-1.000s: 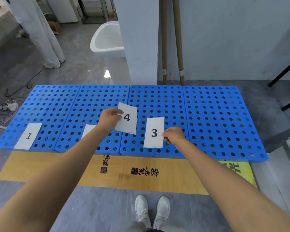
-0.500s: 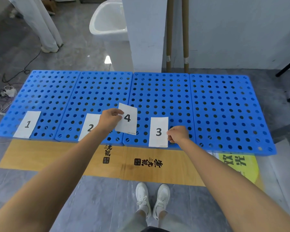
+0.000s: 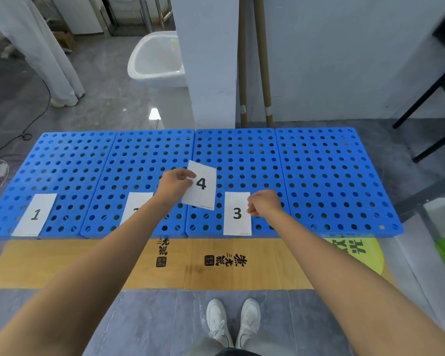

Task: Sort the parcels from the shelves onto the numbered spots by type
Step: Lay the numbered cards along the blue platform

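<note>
Four blue perforated plastic panels (image 3: 332, 176) lie edge to edge on the grey floor in one row. Their far edge runs close to the base of a white pillar (image 3: 206, 60) and two brown cardboard tubes (image 3: 252, 60) leaning against the wall.

The white paper card marked 1 (image 3: 35, 214) lies at the near edge of the leftmost panel. A second white card (image 3: 136, 204) lies at the near edge of the next panel, its number largely hidden by the left forearm. The white card marked 3 (image 3: 237, 213) lies on the third panel, its lower edge at the panel's near rim.

The left hand (image 3: 174, 186) pinches the white card marked 4 (image 3: 202, 186) by its left edge. The card is tilted and held near the seam between the second and third panels.

The right hand (image 3: 265, 202) has curled fingers at the right edge of card 3. Whether it grips the card cannot be told.

The rightmost panel carries no card.

A flattened brown cardboard strip with black printing (image 3: 267, 263) butts the panels' near edge. The person's white shoes (image 3: 233, 322) stand on bare floor behind it.

A white basin (image 3: 159, 60) stands left of the pillar. Cables (image 3: 0, 170) lie off the left edge, and black metal legs (image 3: 427, 98) slant in at the right.
</note>
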